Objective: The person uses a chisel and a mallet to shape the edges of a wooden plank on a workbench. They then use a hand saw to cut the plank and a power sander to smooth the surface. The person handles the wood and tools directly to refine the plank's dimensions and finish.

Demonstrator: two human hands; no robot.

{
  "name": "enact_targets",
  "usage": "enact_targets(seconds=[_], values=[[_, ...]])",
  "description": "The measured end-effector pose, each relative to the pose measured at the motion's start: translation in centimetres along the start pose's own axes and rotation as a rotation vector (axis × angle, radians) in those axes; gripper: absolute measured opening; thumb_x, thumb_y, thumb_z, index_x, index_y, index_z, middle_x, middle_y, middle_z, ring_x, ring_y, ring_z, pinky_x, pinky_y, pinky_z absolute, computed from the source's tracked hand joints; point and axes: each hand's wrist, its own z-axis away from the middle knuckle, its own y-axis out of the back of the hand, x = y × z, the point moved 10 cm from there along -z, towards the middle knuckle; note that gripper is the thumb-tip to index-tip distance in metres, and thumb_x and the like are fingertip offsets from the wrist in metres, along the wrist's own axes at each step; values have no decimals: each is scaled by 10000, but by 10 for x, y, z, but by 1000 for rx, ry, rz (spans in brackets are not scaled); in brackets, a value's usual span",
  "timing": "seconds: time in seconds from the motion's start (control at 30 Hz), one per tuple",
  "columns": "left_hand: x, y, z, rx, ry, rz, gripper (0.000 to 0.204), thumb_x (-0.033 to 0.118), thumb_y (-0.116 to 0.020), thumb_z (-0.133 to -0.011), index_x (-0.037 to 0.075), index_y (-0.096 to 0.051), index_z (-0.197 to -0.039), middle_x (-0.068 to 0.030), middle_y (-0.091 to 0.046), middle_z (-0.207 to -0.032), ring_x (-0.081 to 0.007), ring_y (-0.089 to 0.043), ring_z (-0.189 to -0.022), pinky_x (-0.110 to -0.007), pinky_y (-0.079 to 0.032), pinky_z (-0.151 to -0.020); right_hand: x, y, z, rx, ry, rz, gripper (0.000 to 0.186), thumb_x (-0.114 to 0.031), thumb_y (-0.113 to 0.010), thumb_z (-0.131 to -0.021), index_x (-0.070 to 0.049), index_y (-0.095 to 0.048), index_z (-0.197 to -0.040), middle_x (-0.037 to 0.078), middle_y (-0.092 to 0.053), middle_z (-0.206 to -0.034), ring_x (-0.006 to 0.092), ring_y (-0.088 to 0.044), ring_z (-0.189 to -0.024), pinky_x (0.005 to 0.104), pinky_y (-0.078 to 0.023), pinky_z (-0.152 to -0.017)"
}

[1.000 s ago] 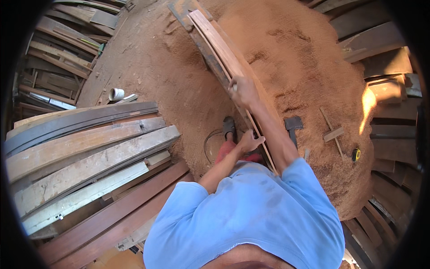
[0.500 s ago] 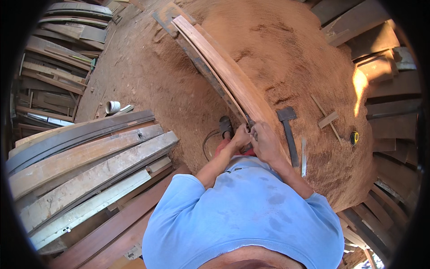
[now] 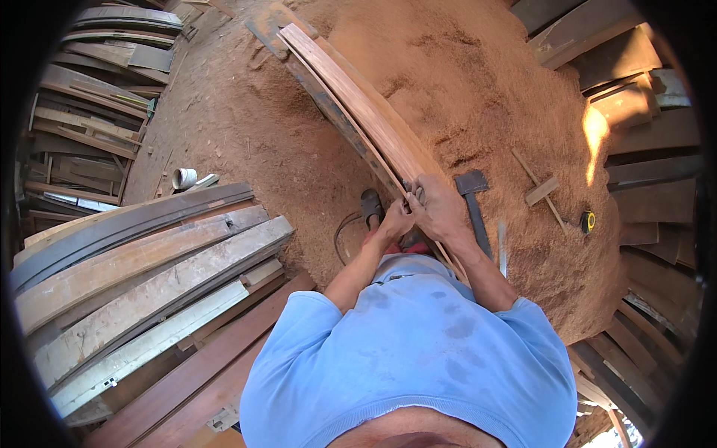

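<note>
A long pale reddish wooden board (image 3: 351, 93) lies lengthwise on a darker, worn plank support (image 3: 272, 41), running from the upper left down to my waist. My left hand (image 3: 396, 216) is closed at the board's left edge, near its lower end. My right hand (image 3: 437, 209) is just right of it and slightly higher, closed over the same edge around something small and dark. My fingers hide what each hand grips. A dark flat metal piece with a long shank (image 3: 478, 216) lies to the right, beside a thin pale strip (image 3: 502, 250).
Sawdust covers the ground around a wooden cross-shaped piece (image 3: 541, 190) and a yellow-and-black tape measure (image 3: 588, 221). Stacked planks (image 3: 142, 276) stand at my left, with a white cylindrical container (image 3: 183, 178) beyond them. More boards (image 3: 650, 201) line the right side. My sandalled foot (image 3: 371, 205) is beside the board.
My right hand has come down along the board from higher up to meet my left hand, its fingers now closed at the edge. My left hand has shifted slightly upward.
</note>
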Motion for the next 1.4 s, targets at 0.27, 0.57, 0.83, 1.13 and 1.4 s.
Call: enact_targets(seconds=[0.27,0.57,0.83,1.13,1.4], values=[[-11,-4,-11,-121,-101,-229,466,106,-669,-940,-1,-529,-1371,-96,-621,-1324,-183,-579,-1198,-336,-479,-1013,-22,-16,-19,-85,92,148,235,-258,-657,-895,-55,-584,-989,188,-651,-973,395,-650,-911,492,-508,-772],[-35,38,-10,-259,160,-50,629,119,-725,-907,-26,-446,-1451,-112,-620,-1321,-209,-602,-1173,-371,-491,-1010,21,-6,54,-97,67,14,231,-134,-653,-870,-76,-557,-1072,165,-650,-1076,391,-648,-951,508,-505,-800],[106,50,-76,66,-331,-1351,949,413,-769,-854,2,-292,-1564,-343,-263,-1594,-501,-173,-1513,-510,-155,-1250,24,-14,54,-44,96,75,331,-91,-683,-833,-58,-613,-1156,147,-673,-1074,370,-661,-980,483,-521,-819],[70,45,-111,-73,-183,-1504,941,477,-709,-882,97,-243,-1605,-351,-128,-1637,-529,-58,-1529,-559,-60,-1251,-7,7,17,19,93,15,209,-144,-637,-838,-65,-640,-1032,175,-680,-997,408,-661,-925,510,-520,-789],[85,40,-108,-91,-170,-1592,782,496,-669,-865,123,-433,-1511,-384,-145,-1619,-563,-90,-1511,-589,-38,-1239,1,1,32,-80,0,9,202,-174,-607,-895,-70,-623,-1067,188,-658,-1099,396,-662,-981,529,-507,-810]])
